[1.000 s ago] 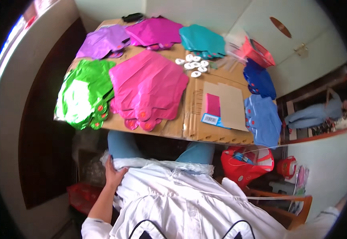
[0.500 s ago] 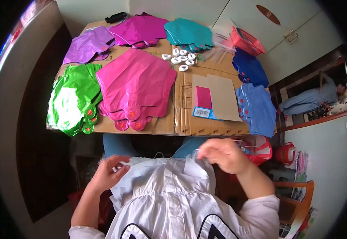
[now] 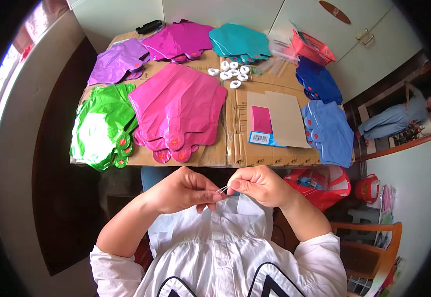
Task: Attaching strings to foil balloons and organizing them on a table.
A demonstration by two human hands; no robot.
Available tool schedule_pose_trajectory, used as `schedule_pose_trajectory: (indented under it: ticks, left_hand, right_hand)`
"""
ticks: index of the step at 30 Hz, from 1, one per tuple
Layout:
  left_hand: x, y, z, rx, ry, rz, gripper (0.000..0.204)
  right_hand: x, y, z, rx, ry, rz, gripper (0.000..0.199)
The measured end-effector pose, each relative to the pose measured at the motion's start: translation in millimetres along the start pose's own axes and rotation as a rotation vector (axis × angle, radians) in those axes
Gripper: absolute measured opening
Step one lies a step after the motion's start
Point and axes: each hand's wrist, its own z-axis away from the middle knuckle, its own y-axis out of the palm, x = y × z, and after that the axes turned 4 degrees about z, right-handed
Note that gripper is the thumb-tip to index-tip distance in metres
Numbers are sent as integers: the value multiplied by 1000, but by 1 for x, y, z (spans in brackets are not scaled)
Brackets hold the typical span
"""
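Note:
My left hand [image 3: 188, 190] and my right hand [image 3: 262, 187] meet over my lap, just below the table's front edge. Between their pinched fingertips stretches a thin white string [image 3: 223, 189], with two strands showing in the gap. Whether anything else sits inside my left fingers is hidden. Ahead on the table lies a pile of flat pink foil sheets with rounded tabs [image 3: 178, 106], which look like uninflated balloons. Several small white coils [image 3: 233, 73] are grouped behind it.
Similar piles in green [image 3: 99, 121], lilac [image 3: 115, 63], magenta [image 3: 178, 40], teal [image 3: 240, 40], dark blue [image 3: 317, 79] and light blue [image 3: 330, 131] ring the cardboard-covered table. A grey-brown card [image 3: 289, 121] and red basket [image 3: 312, 49] lie right. A wooden chair [image 3: 369, 247] stands beside me.
My hands were apart, the left near a small white piece and the right raised at the right. Both have come together at the middle, with string between them.

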Motion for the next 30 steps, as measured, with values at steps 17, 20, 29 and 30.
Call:
schedule_pose_trajectory:
  ticks: [17, 20, 29, 30]
  left_hand:
    - [24, 35, -7, -358, 351, -66, 20]
    - [18, 42, -6, -288, 302, 266, 20]
    - [32, 37, -6, -454, 490, -376, 22]
    - [29, 41, -3, -328, 409, -284, 22]
  right_hand:
    - [13, 10, -9, -314, -531, 518, 9]
    - [1, -9, -26, -376, -387, 406, 14]
    - [4, 11, -11, -118, -437, 230, 13]
    - [5, 3, -12, -118, -297, 53, 13]
